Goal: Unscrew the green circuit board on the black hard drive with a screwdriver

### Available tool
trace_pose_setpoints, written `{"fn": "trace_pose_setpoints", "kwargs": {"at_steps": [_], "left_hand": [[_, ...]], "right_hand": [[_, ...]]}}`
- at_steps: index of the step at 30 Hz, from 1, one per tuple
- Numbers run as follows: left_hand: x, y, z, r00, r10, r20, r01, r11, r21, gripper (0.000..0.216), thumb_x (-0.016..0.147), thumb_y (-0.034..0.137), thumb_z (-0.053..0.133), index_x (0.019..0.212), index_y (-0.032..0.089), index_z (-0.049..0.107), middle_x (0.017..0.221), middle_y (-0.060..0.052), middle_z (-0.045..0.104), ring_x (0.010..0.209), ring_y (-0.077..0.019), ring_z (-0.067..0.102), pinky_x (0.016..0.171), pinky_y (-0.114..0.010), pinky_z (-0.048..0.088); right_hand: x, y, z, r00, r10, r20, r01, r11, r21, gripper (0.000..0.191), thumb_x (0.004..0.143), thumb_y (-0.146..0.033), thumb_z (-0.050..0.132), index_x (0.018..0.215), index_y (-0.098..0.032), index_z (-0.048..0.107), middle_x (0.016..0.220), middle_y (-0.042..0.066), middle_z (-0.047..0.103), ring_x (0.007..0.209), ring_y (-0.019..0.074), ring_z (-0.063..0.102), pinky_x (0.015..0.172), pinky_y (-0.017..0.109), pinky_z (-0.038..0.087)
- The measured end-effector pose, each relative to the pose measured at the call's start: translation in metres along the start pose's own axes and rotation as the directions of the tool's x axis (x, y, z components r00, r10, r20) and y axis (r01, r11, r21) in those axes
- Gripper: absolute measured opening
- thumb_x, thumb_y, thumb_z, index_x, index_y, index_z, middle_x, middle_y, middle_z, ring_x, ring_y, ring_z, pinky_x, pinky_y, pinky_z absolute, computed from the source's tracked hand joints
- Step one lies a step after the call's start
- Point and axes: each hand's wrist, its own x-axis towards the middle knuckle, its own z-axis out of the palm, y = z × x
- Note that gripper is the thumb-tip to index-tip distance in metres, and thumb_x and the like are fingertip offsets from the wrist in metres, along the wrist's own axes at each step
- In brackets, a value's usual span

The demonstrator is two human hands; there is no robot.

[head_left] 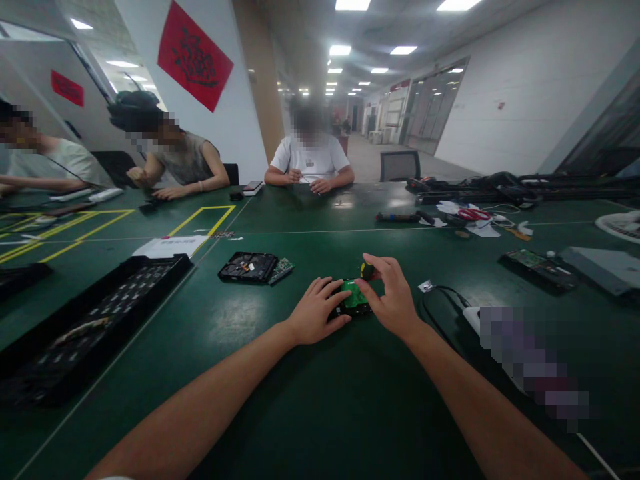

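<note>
At the bottom centre of the frame, bare forearms are stretched over a dark green tabletop (310, 413). In the centre, a small black-cased device with a bright green circuit board (354, 293) is laid flat on it, board side up. Its left part is covered by the left hand (317, 312), which is held palm down and largely open, fingers spread over the casing and board; nothing is gripped around. By the right hand (393, 293), fingers bent and thumb drawn in, a short yellow-and-black screwdriver handle (367, 269) is held over the device's upper right edge; whether the screw area is touched by its tip cannot be told.

At the left, a long black open tray (177, 263) is set at a slant. At the lower right, a white-edged object with a blurred-out face (520, 363) is placed beside a dark cable (440, 289). Left of centre, an opened black device (247, 267) is seen with a loose circuit board (283, 270) just beside it. At the right, another black device with a green board (540, 268) is laid near a flat grey metal box (603, 268).

Farther up, a dark slim tool (397, 217) is left lying, and at the far edge small parts are handled by a person in a white T-shirt (310, 160).
</note>
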Motion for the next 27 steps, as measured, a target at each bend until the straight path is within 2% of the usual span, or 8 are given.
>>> {"fn": "trace_pose_setpoints", "kwargs": {"at_steps": [3,6,10,15,18,27], "left_hand": [[-0.0001,-0.0003,-0.0001,1.000,0.002,0.000,-0.002,1.000,-0.001,0.063,0.097,0.057,0.059,0.152,0.029,0.049,0.159,-0.011,0.044,0.149,-0.0389,0.035,0.122,-0.065,0.028],[-0.0001,-0.0009,0.0006,1.000,0.007,-0.008,-0.007,1.000,-0.008,0.063,0.097,0.058,0.059,0.152,0.029,0.049,0.159,-0.011,0.045,0.148,-0.0392,0.036,0.122,-0.065,0.028],[-0.0002,-0.0018,0.0020,1.000,0.010,-0.022,-0.011,1.000,-0.026,0.062,0.096,0.057,0.060,0.151,0.031,0.051,0.159,-0.010,0.045,0.148,-0.0391,0.036,0.121,-0.066,0.029],[-0.0001,-0.0021,0.0017,1.000,0.015,-0.021,-0.015,1.000,-0.017,0.062,0.096,0.057,0.060,0.152,0.030,0.050,0.160,-0.011,0.043,0.149,-0.0399,0.036,0.121,-0.067,0.028],[-0.0002,-0.0020,0.0012,0.999,0.019,-0.029,-0.020,1.000,-0.023,0.062,0.096,0.056,0.061,0.151,0.030,0.050,0.159,-0.011,0.044,0.148,-0.0396,0.036,0.121,-0.066,0.029],[0.0000,-0.0018,0.0007,0.999,0.015,-0.028,-0.016,0.999,-0.030,0.064,0.095,0.055,0.063,0.152,0.029,0.049,0.158,-0.012,0.045,0.148,-0.0389,0.036,0.121,-0.066,0.029]], "right_hand": [[0.0001,0.0026,0.0009,1.000,-0.007,-0.015,0.007,1.000,-0.001,0.051,0.100,-0.025,0.059,0.149,-0.035,0.048,0.125,0.010,0.059,0.105,0.0258,0.066,0.092,0.048,0.060],[-0.0018,0.0035,0.0028,0.999,0.011,0.033,-0.014,0.996,0.089,0.055,0.103,-0.020,0.052,0.155,-0.035,0.040,0.135,0.010,0.060,0.116,0.0258,0.066,0.100,0.049,0.058],[-0.0047,0.0020,0.0038,0.996,0.021,0.090,-0.034,0.989,0.147,0.058,0.104,-0.018,0.048,0.158,-0.034,0.034,0.138,0.010,0.061,0.117,0.0244,0.068,0.105,0.050,0.056],[-0.0037,0.0028,0.0027,1.000,0.008,-0.007,-0.007,0.999,0.039,0.059,0.098,-0.026,0.063,0.153,-0.033,0.042,0.130,0.011,0.061,0.112,0.0272,0.067,0.098,0.051,0.060],[-0.0035,0.0050,0.0031,0.998,0.012,-0.056,-0.011,1.000,0.012,0.054,0.099,-0.027,0.063,0.150,-0.033,0.047,0.126,0.010,0.061,0.107,0.0264,0.067,0.092,0.048,0.063],[-0.0094,0.0076,0.0071,0.999,0.034,-0.028,-0.031,0.995,0.100,0.055,0.102,-0.025,0.057,0.154,-0.032,0.042,0.134,0.012,0.061,0.115,0.0266,0.068,0.098,0.049,0.062]]}}
